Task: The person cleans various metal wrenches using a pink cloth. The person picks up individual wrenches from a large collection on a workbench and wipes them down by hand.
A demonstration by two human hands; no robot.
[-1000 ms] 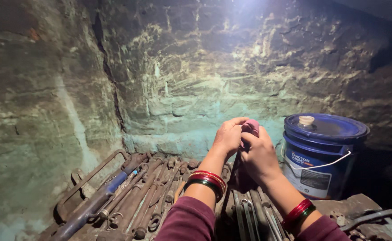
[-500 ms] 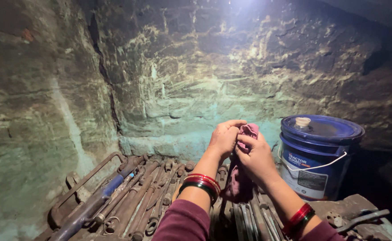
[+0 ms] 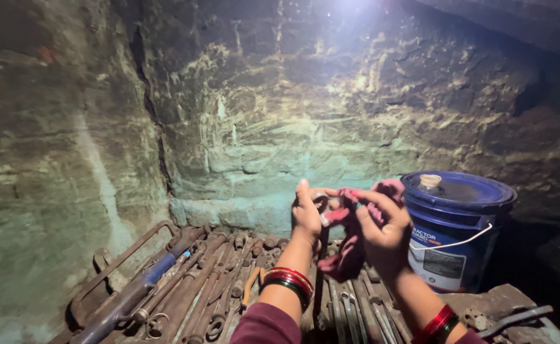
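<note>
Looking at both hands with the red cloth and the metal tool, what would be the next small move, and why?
Probably draw the red cloth down along the metal tool. The left hand holds the tool upright by its ring end, the right hand pinches the cloth against it near the top, and most of the rusty shaft below hangs beside the loose cloth, over the row of tools.

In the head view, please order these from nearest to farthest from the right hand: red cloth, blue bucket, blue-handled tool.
1. Red cloth: held in the right hand.
2. Blue bucket: just beside it, on the right.
3. Blue-handled tool: far left, among the rusty tools.
</note>
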